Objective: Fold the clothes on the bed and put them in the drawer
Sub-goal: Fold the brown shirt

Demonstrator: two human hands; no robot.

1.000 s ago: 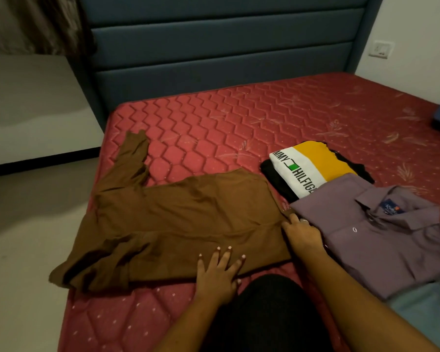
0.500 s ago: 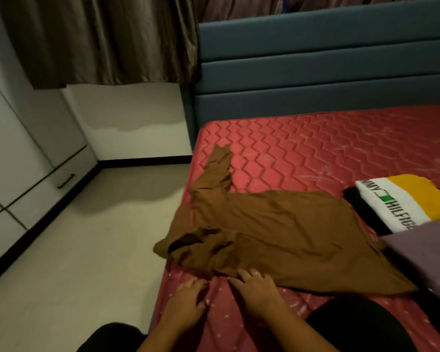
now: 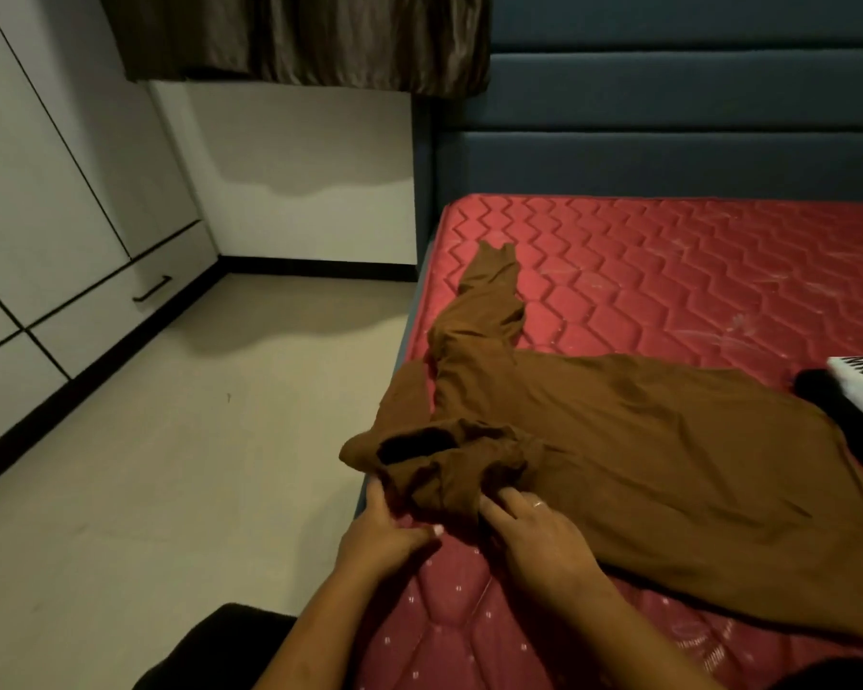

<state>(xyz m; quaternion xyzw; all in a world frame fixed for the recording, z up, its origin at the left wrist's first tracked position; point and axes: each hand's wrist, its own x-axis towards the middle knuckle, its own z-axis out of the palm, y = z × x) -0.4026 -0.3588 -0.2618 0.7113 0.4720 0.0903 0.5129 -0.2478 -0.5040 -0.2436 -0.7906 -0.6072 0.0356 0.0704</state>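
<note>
Hands at the bunched sleeve of the brown long-sleeved garment (image 3: 643, 440), by the near left corner of the mattress (image 3: 668, 271).
Left hand (image 3: 384, 535) grips the crumpled sleeve cloth at the mattress's left edge. Right hand (image 3: 539, 535) has fairly straight fingers with tips under the bunch; can't tell if it's pinching. Probably untangling the sleeve so it lies flat for folding. Garment body is spread out, not folded yet. Wardrobe drawer (image 3: 96, 311) looks closed.

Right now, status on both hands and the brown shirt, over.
Left hand pinches the bunched sleeve at the mattress edge; right hand tucked under it, grip unclear. Brown shirt spread out, unfolded. Nothing on it; drawer closed.
</note>
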